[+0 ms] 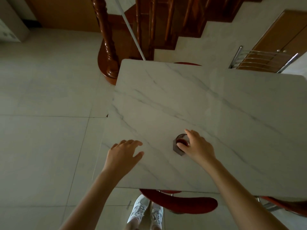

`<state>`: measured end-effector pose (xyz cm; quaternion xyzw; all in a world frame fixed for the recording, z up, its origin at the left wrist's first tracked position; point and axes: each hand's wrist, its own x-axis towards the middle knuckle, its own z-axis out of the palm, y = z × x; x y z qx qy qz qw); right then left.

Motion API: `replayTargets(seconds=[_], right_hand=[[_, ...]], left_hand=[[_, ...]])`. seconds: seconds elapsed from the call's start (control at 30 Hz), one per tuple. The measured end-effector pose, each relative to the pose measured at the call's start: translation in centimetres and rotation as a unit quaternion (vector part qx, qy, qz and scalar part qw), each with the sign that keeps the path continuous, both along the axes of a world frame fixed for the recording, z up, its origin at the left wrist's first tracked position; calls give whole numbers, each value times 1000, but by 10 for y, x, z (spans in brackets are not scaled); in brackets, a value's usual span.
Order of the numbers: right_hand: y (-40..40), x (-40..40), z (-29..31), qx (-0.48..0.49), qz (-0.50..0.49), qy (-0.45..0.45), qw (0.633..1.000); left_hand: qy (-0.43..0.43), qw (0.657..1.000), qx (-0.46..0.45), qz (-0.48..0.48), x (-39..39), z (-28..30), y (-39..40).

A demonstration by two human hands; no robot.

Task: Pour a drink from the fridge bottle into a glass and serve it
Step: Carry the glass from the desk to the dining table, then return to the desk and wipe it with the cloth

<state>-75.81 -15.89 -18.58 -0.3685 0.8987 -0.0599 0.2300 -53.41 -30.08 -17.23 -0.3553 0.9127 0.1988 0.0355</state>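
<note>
From the head camera, looking steeply down, a white marble-patterned table (191, 100) fills the middle and right of the view, with pale floor tiles (41, 130) to its left. A short glass (181, 144) holding a dark red drink stands upright on the table near the front edge, toward the person's right side. The right hand (197, 146) grasps the glass from the right, thumb curled against its near side and the fingers wrapped round the far side, with the index finger reaching past the rim. The left hand (124, 155) hovers over the table's front-left corner, well apart from the glass, released, with fingers spread and relaxed and holding nothing; whether it touches the tabletop cannot be told. Below the table's near edge a red chair seat (179, 203) shows, and beside it the person's pale sneakers (146, 211) stand on the tiles. A second red seat shows at the lower right. Beyond the table rise a dark wooden staircase (149, 22) with a turned newel post (106, 39), and at the upper right a chrome chair back (262, 58) stands before a wooden cabinet (285, 35).
</note>
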Motion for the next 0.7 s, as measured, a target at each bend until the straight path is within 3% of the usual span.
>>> replayTargets(seconds=[0.33, 0.7], right_hand=[[-6, 30, 88, -178, 123, 59, 974], [-47, 133, 137, -227, 336, 45, 913]], left_hand=[[35, 994, -74, 73, 30, 69, 11], [52, 960, -135, 241, 152, 107, 39]])
